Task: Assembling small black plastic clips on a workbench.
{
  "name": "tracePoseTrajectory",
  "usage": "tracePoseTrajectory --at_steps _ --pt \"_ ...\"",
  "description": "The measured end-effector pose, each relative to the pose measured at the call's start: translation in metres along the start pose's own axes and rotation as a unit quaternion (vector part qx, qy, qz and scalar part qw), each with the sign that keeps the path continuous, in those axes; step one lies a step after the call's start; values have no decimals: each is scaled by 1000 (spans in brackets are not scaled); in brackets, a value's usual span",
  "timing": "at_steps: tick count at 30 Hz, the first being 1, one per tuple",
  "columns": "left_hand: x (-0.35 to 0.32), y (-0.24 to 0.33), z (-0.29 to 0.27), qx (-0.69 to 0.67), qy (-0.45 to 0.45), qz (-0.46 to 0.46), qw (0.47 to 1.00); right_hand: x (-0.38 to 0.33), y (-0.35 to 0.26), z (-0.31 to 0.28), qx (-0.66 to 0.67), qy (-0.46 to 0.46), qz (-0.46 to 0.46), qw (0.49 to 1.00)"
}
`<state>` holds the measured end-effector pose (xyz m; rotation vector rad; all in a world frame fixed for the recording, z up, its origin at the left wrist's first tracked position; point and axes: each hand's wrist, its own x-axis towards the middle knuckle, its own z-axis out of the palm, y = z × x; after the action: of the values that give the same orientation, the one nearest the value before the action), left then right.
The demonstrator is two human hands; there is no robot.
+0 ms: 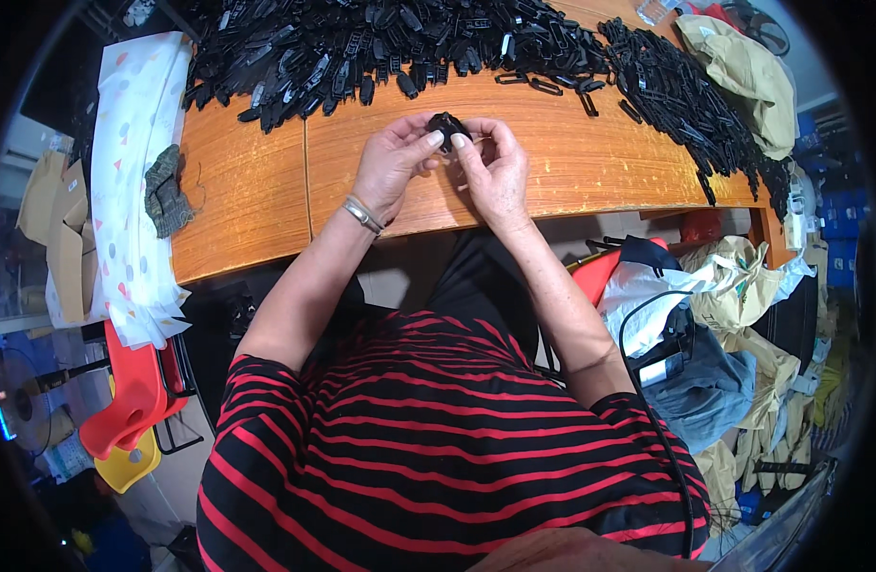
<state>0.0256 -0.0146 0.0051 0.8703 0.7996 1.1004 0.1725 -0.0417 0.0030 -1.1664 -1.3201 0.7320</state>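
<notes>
My left hand (388, 164) and my right hand (500, 173) meet above the near part of the wooden table (247, 200). Between their thumbs and fingers they pinch a small black plastic piece (446, 125). Its exact kind is partly hidden by the fingers. Beyond my hands spreads a large heap of black plastic buckle-like parts (361, 48), some with slots. To the right lies a second heap of narrow black slotted pieces (667, 86). A few loose slotted pieces (545, 86) rest between the heaps and my right hand.
A dark knitted cloth (168, 195) lies at the table's left, beside a white patterned sheet (137, 124). A red plastic chair (133, 396) stands below it. Brown paper bags (738, 296) and bluish cloth (710, 386) crowd the right side. A black cable (655, 419) runs past my right arm.
</notes>
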Motion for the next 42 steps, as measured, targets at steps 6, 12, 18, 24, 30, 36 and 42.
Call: tracePoseTrajectory --at_steps 6,12,18,24,30,36,42 --pt "-2 1 -1 3 -9 13 1000 -1 3 2 -27 -15 -10 999" --pt "-9 -3 1 -14 -23 29 999 -3 8 2 -78 -16 -53 995" --pt "-21 -6 18 135 8 192 972 -9 -9 5 -172 -6 -133 976" --pt "-27 -5 26 72 -34 210 974 -12 -21 8 -140 56 -115 982" --pt "-25 -6 15 53 -93 148 983 -22 -20 16 -83 -58 -103 989" --pt "-22 -3 16 43 -60 130 989 -17 -6 25 -44 -38 -129 990" --pt "-15 -2 7 81 -84 92 989 -17 -1 16 -37 -100 -31 994"
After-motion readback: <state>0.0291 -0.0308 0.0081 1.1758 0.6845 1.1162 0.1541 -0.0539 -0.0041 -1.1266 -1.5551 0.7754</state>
